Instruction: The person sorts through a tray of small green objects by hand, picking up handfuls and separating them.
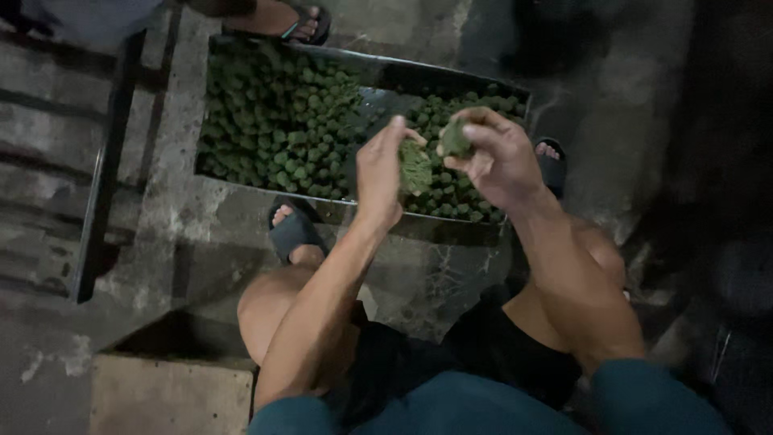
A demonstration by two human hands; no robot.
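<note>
My left hand [380,173] is raised above a metal tray [266,189] and holds a flat green lump [415,169] against its palm and fingers. My right hand [498,157] pinches a smaller round green ball [456,138] between thumb and fingertips, close to the left hand's lump. Both hands hover over the tray's right part. The tray is packed with several small green balls [274,113], with a bare patch of metal [378,105] in the middle.
I squat on a stained concrete floor [177,217], my slippered feet [291,229] at the tray's near edge. Another person's sandalled foot [302,20] stands beyond the tray. A dark metal bar [101,177] runs down the left. A concrete block [169,395] sits at lower left.
</note>
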